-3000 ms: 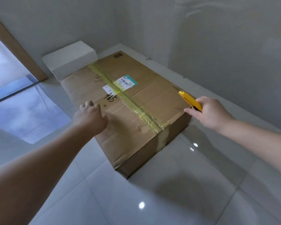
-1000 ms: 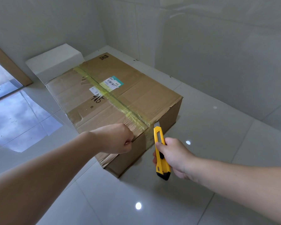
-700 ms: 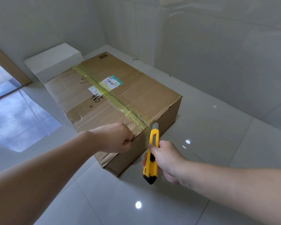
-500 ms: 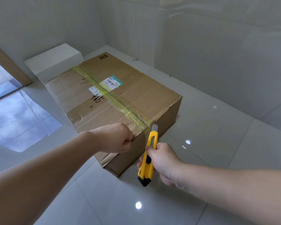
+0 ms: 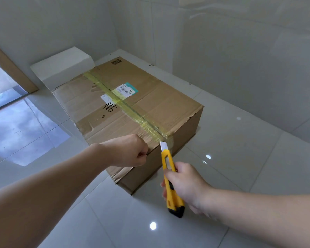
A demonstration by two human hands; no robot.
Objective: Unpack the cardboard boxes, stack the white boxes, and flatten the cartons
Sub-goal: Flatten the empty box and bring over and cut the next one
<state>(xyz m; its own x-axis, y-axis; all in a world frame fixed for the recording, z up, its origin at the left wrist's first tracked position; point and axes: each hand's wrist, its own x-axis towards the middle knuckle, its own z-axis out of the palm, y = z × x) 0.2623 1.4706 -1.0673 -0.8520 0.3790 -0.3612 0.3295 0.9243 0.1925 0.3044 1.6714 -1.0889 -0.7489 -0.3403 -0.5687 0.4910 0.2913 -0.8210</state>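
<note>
From the head camera, a large brown cardboard box lies flat on the glossy tiled floor, filling the middle of the view and running from about 11 o'clock down to 5 o'clock. Its top flaps are closed and sealed along the centre seam by a strip of yellowish tape, which folds over the near end. The near edges are creased and a little torn. A white box sits just behind it at 11 o'clock, against the wall.

On top, a white and teal shipping label with a barcode lies beside the tape; its text is too small to read. A smaller white sticker sits next to it, and below that "415" is handwritten in black marker. A small printed mark is at the far corner.

The left hand is curled into a fist at the box's near top edge, touching the cardboard; whether it pinches anything cannot be told. The right hand grips a yellow utility knife, fingers wrapped round the handle, its blade tip at the taped near edge.
</note>
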